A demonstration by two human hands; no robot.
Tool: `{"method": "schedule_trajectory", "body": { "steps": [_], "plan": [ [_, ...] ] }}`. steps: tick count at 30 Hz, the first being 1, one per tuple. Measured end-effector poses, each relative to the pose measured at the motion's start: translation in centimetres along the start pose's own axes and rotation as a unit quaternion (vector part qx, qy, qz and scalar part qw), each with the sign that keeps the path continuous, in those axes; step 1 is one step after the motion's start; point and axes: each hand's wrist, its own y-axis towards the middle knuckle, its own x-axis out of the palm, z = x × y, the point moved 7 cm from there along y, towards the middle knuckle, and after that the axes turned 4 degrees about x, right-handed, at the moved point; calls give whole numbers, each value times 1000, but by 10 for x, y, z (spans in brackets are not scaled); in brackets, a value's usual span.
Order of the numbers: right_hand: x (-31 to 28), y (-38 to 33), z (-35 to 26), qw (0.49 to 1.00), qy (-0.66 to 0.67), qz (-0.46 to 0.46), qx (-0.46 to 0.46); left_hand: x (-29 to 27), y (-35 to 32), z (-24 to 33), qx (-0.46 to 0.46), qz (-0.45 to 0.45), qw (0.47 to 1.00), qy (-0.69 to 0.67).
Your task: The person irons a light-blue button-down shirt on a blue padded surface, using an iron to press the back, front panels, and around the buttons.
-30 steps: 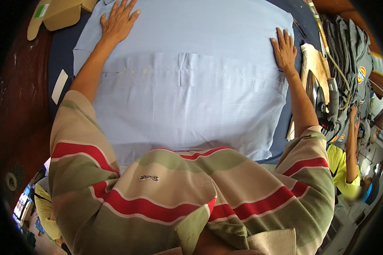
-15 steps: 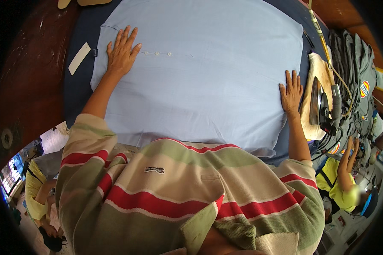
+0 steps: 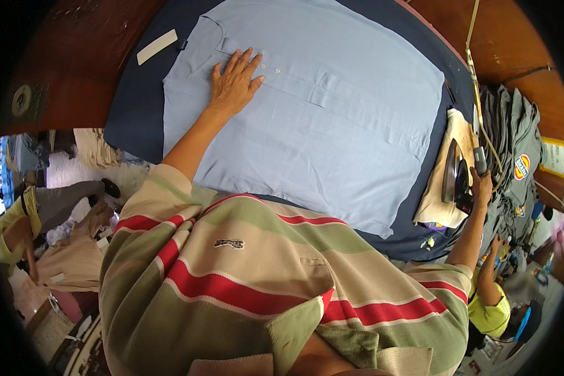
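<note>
A light blue buttoned shirt [image 3: 307, 125] lies spread over a dark blue covered table [image 3: 131, 119]. My left hand [image 3: 235, 81] rests flat on it, fingers outstretched, beside the button placket near the collar end. At the right edge, my right hand [image 3: 482, 183] is closed around the grey handle of an iron [image 3: 451, 172]. The iron stands on a folded cream cloth [image 3: 433, 194]; part of its body is hidden by the handle. Small white buttons [image 3: 277, 71] show just right of my left fingers.
A white strip [image 3: 157, 47] lies left of the collar. A cord [image 3: 472, 62] hangs down to the iron. Dark grey garments [image 3: 514, 125] are stacked at the right. Co-workers in yellow tops sit at lower left [image 3: 19, 232] and lower right [image 3: 490, 310].
My right hand has left the shirt's right edge and taken hold of the iron's handle. My left hand stays flat on the shirt near the buttons. The view has shifted and turned.
</note>
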Motion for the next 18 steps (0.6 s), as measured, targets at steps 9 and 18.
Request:
{"method": "schedule_trajectory", "body": {
  "steps": [9,18],
  "plan": [
    [-4,-4,-21,974,197,-18,-111,-10,3,-58,-99,51,993,-30],
    [-85,-160,-333,895,129,-90,-417,3,39,-54,19,12,1000,-21]
  ]
}}
